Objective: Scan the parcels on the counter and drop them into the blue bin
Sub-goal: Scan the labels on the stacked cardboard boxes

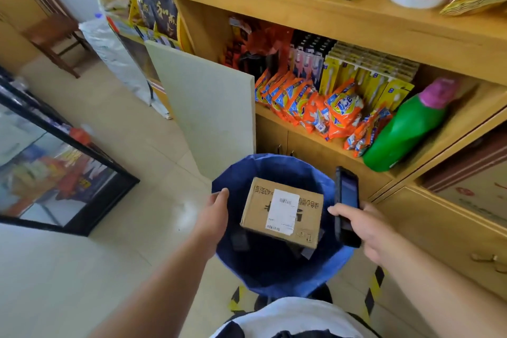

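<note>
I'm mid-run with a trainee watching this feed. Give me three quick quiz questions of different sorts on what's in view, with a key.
1. True or false: the cardboard box is inside the blue bin.
2. Multiple choice: what does the right hand hold? A) a roll of tape B) a handheld scanner C) a green bottle
3. Fill in: the left hand is at the bin's ____ and holds nothing.

Key
1. True. The box sits in the bin, white label facing up.
2. B. The green bottle lies on the shelf instead.
3. Rim.
</note>
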Demonstrator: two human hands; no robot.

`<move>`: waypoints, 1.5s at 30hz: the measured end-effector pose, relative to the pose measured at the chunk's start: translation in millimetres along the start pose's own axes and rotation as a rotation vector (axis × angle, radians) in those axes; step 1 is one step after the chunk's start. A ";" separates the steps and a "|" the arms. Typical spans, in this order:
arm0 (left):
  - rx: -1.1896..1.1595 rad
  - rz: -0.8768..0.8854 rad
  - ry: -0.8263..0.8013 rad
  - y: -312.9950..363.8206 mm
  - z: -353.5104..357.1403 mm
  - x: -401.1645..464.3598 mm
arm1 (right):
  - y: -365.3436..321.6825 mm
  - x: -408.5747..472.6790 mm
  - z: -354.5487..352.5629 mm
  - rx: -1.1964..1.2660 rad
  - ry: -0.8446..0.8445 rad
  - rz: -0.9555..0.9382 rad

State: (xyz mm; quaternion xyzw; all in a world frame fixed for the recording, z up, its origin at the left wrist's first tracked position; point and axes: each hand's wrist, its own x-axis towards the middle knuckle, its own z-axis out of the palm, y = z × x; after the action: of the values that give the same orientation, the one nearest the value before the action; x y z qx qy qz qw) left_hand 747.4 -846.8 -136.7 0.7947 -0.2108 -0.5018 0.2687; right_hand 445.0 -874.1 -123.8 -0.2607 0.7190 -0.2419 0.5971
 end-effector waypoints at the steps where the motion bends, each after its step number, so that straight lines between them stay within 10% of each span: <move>1: 0.018 -0.002 -0.013 -1.7 -2.0 1.8 | 1.6 -1.1 2.1 0.001 0.010 0.006; 25: 0.208 0.184 -0.283 15.3 9.8 -8.8 | 47.9 -111.8 19.3 0.000 0.195 -0.035; 45: 0.443 0.572 -0.565 -8.5 184.2 -188.0 | 168.8 -222.0 -142.5 0.225 0.440 0.001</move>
State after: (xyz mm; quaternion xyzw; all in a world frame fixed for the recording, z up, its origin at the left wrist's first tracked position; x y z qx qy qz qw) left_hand 503.6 -766.3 -78.3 0.5750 -0.5887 -0.5475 0.1520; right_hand 323.8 -595.4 -48.2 -0.1333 0.8003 -0.3711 0.4517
